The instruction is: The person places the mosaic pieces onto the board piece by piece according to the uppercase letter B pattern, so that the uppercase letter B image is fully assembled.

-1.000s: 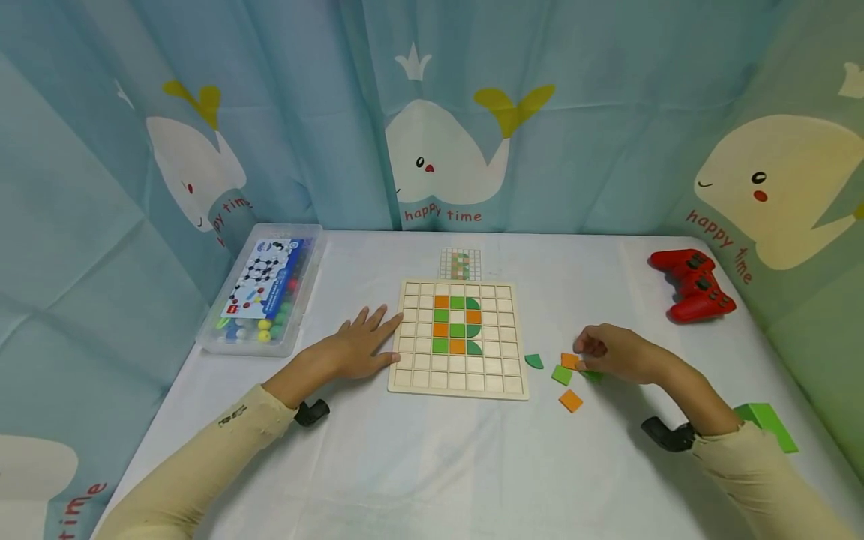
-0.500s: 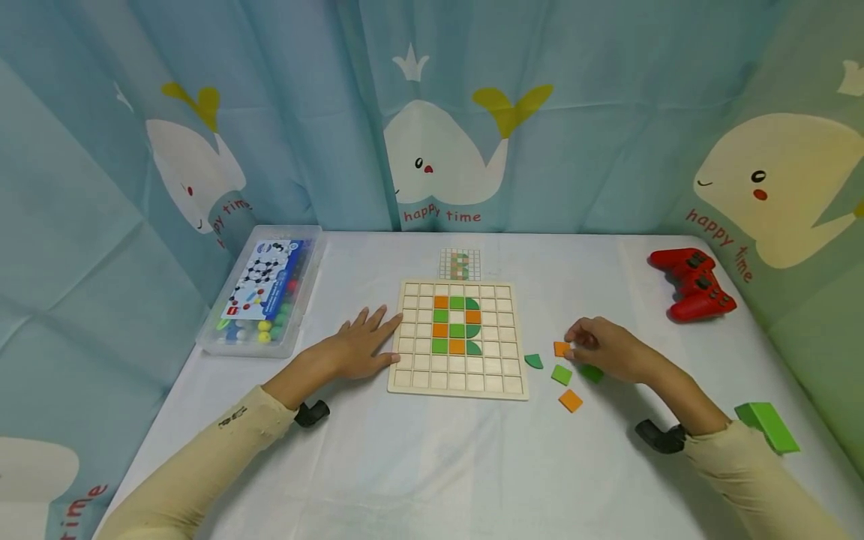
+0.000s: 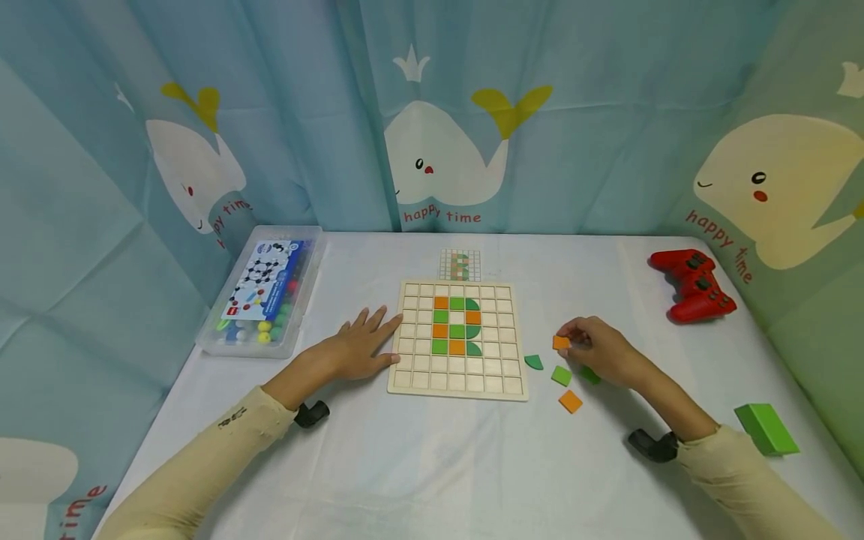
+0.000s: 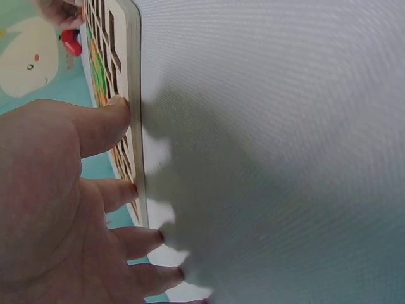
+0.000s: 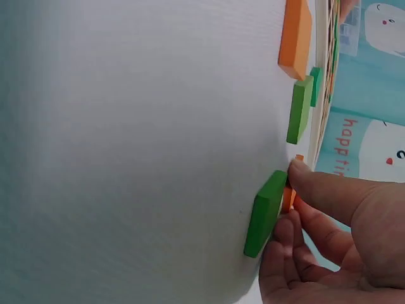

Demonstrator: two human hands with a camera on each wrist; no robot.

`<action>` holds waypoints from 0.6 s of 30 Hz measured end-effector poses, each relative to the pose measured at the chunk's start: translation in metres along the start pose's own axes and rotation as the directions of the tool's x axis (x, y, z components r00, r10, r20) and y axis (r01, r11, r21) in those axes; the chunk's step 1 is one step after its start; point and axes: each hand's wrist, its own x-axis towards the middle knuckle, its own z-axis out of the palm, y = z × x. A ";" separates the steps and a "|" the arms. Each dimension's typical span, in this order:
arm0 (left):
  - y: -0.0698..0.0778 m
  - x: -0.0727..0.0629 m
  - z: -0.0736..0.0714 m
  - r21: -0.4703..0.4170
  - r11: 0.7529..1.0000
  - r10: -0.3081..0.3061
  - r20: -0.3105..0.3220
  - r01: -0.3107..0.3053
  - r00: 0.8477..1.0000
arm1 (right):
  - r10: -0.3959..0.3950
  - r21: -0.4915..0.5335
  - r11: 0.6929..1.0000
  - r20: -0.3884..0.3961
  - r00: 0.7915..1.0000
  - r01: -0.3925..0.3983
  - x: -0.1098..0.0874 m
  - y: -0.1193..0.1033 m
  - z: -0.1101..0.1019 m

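A pale wooden grid board [image 3: 421, 379] lies mid-table, with orange, green and dark green tiles filling some of its cells. My left hand [image 3: 361, 351] rests at its left edge, fingers spread; in the left wrist view the thumb and forefinger touch the rim. To the right of the board, my right hand [image 3: 604, 352] pinches an orange square tile [image 3: 560, 343] between thumb and fingers. Close by lie a bright green square [image 3: 562, 376], another orange square [image 3: 570, 401], a dark green quarter-round tile [image 3: 534, 362] and a green tile [image 5: 266, 214], partly hidden under the hand in the head view.
Behind the board lies a small pattern card [image 3: 460, 264]. A clear plastic case [image 3: 297, 300] with coloured balls stands at the left. A red game controller [image 3: 693, 285] lies at the far right, a green block [image 3: 767, 429] near the right sleeve. A whale-print curtain [image 3: 324, 112] surrounds the table.
My right hand has moved a little left with the orange square tile, uncovering more of the green tile beside it. The left hand has stayed at the board's edge.
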 end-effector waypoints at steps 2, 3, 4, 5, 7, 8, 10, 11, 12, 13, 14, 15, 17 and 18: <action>0.000 0.001 0.001 0.001 1.000 -0.004 0.002 0.004 1.000 | -0.005 -0.018 1.000 -0.010 1.000 0.005 0.000 0.000 0.001; 0.000 0.001 0.001 0.003 1.000 -0.006 0.005 0.006 1.000 | -0.009 -0.020 1.000 -0.013 1.000 0.009 -0.001 -0.001 0.002; 0.000 0.001 0.001 0.003 1.000 -0.007 0.005 0.007 1.000 | -0.013 -0.024 1.000 -0.018 1.000 0.013 -0.001 -0.001 0.002; 0.000 0.001 0.001 0.004 1.000 -0.010 0.009 0.010 1.000 | -0.017 -0.026 1.000 -0.024 1.000 0.016 -0.001 -0.002 0.002; 0.000 0.000 0.000 0.006 1.000 -0.012 0.013 0.012 1.000 | -0.026 -0.029 0.999 -0.039 0.999 0.025 0.000 -0.004 0.003; 0.000 0.000 0.000 0.004 1.000 -0.009 0.011 0.009 1.000 | -0.031 -0.026 0.999 -0.047 0.998 0.030 0.001 -0.006 0.003; 0.001 0.000 -0.001 0.003 1.000 -0.007 0.011 0.007 1.000 | -0.037 -0.018 0.999 -0.064 0.997 0.036 0.002 -0.011 0.005; 0.001 -0.001 -0.001 0.003 1.000 -0.005 0.010 0.005 1.000 | -0.043 -0.012 0.999 -0.072 0.996 0.042 0.003 -0.014 0.006; 0.001 -0.001 -0.001 0.003 1.000 -0.003 0.008 0.003 1.000 | -0.049 -0.006 0.999 -0.076 0.996 0.049 0.004 -0.017 0.008; 0.001 0.000 -0.001 0.002 1.000 -0.001 0.007 0.001 1.000 | -0.055 0.000 0.998 -0.079 0.995 0.055 0.005 -0.021 0.010; 0.001 0.000 -0.001 0.005 1.000 -0.003 0.007 0.003 1.000 | -0.061 0.008 0.998 -0.078 0.995 0.062 0.006 -0.026 0.012; 0.001 0.000 -0.001 0.006 1.000 -0.004 0.008 0.004 1.000 | -0.069 0.014 0.997 -0.076 0.995 0.070 0.007 -0.031 0.014; 0.001 0.000 0.000 0.009 1.000 -0.006 0.007 0.006 1.000 | -0.098 0.023 0.995 -0.065 0.993 0.099 0.010 -0.041 0.020; 0.001 0.000 0.000 0.010 1.000 -0.008 0.006 0.008 1.000 | -0.117 0.024 0.993 -0.059 0.991 0.119 0.011 -0.047 0.023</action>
